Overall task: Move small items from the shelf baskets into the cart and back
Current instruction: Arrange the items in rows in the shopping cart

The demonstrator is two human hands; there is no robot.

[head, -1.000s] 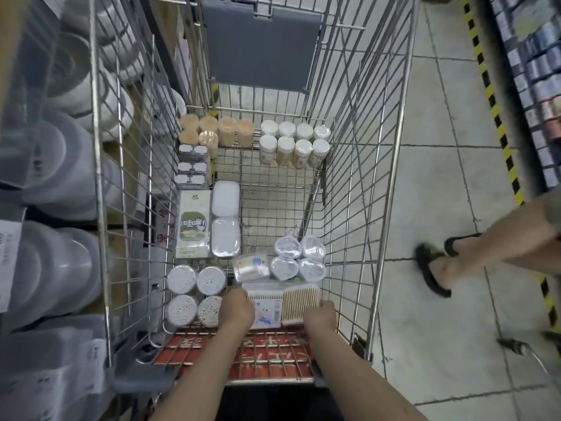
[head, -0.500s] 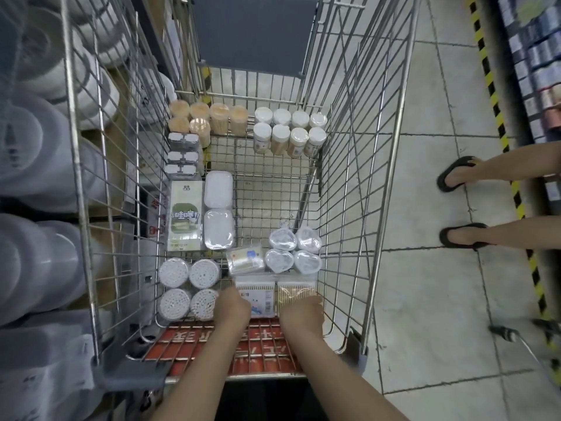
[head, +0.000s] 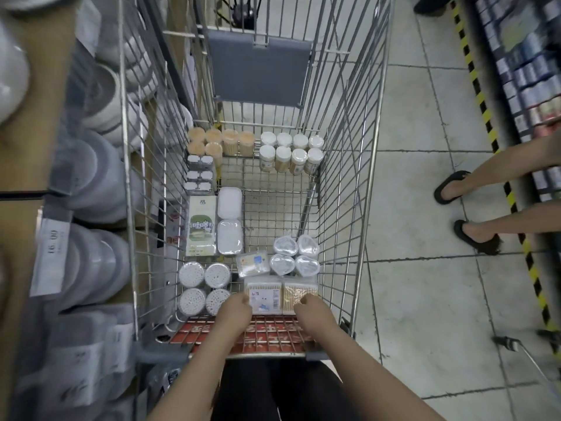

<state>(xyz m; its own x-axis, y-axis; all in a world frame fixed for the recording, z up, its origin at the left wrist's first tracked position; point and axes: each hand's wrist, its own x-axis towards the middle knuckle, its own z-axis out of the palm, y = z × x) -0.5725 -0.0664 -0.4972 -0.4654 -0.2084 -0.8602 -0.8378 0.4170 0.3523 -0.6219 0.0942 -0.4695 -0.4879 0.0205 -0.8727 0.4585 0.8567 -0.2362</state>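
Hands sit low in the cart [head: 368, 165]: left hand [head: 235, 311] and right hand [head: 309, 309] curl at two cotton-swab boxes [head: 280, 297]; actual grip cannot be told. Judged step: arranging; next, lifting out.

Shelf price tag [head: 52, 238] reads "16.00"; green-white box [head: 201, 227] print too blurred to read.

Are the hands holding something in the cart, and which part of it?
The left hand grips the near left corner of the labelled cotton swab box. The right hand grips the near edge of the plain swab box beside it.
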